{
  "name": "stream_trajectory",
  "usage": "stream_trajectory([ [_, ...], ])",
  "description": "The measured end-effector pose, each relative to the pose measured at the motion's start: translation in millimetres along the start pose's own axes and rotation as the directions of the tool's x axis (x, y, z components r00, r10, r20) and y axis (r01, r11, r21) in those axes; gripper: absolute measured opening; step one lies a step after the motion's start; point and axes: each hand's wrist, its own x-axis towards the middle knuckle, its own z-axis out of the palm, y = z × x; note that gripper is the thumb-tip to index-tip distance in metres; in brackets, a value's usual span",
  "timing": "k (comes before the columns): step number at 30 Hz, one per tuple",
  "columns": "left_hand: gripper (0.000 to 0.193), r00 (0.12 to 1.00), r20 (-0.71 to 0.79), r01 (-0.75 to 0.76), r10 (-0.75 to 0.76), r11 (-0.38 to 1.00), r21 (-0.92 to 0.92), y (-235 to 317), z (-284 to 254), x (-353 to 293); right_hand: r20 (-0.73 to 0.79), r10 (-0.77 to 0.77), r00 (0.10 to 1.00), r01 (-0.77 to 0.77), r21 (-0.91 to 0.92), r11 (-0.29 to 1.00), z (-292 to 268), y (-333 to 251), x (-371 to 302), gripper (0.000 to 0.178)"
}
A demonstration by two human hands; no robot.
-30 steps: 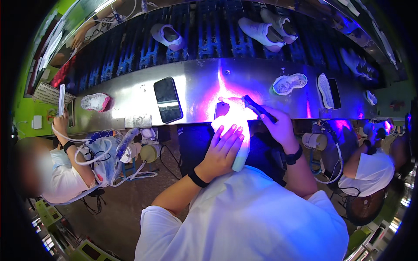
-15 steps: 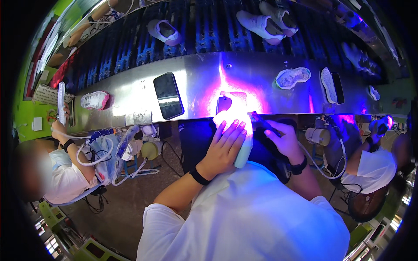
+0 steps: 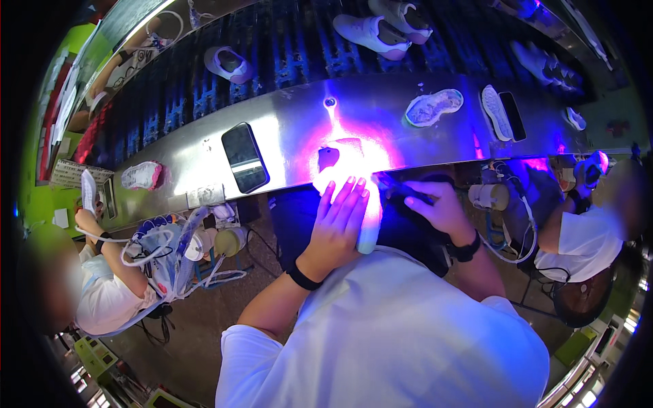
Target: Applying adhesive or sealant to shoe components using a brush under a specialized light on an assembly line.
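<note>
My left hand [image 3: 343, 221] lies along a shoe sole [image 3: 368, 239] at the near edge of the metal table, fingers stretched over it and holding it. The sole's near end is pale green; its far part is washed out by a white and violet glare. Just right of it, my right hand [image 3: 441, 209] is closed round a slim black torch-like tool [image 3: 408, 190] pointing at the sole. Violet light spreads from there over the table. Beyond my left fingers a small dark patch [image 3: 328, 158] shows in the glow; I cannot tell what it is.
On the metal table [image 3: 197, 153] lie a phone [image 3: 245, 158], a pink-edged sole [image 3: 141, 175], a sole [image 3: 433, 107], a white sole [image 3: 496, 112] and another phone [image 3: 513, 116]. Several shoes [image 3: 371, 35] stand on the dark roller conveyor beyond. Co-workers sit left [image 3: 112, 289] and right [image 3: 578, 245].
The view has turned slightly, so the table and the shoes sit further left. The violet glare now covers more of the sole. Both hands keep their hold.
</note>
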Motion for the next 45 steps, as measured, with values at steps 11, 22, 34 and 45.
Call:
stream_trajectory([
  [11, 0.070, 0.995, -0.060, 0.079, -0.076, 0.996, 0.040, 68.2, 34.1, 58.2, -0.058, -0.054, 0.997, 0.056, 0.031, 0.998, -72.8, -6.0, -56.2, 0.036],
  [22, 0.079, 0.984, -0.100, 0.154, -0.146, 0.985, 0.076, 84.6, 42.0, 91.2, -0.085, 0.056, 0.995, -0.045, 0.124, 0.991, -78.3, -4.4, -81.2, 0.037],
  [34, 0.093, 0.959, -0.224, 0.214, -0.175, 0.963, 0.162, 80.1, 50.6, 129.3, -0.163, 0.104, 0.981, -0.068, 0.214, 0.975, -100.8, -15.6, -41.3, 0.037],
  [45, 0.087, 0.957, -0.209, 0.231, -0.198, 0.962, 0.147, 71.5, 58.2, 149.1, -0.350, -0.033, 0.936, 0.020, -0.042, 0.999, -93.2, -18.6, -71.4, 0.037],
])
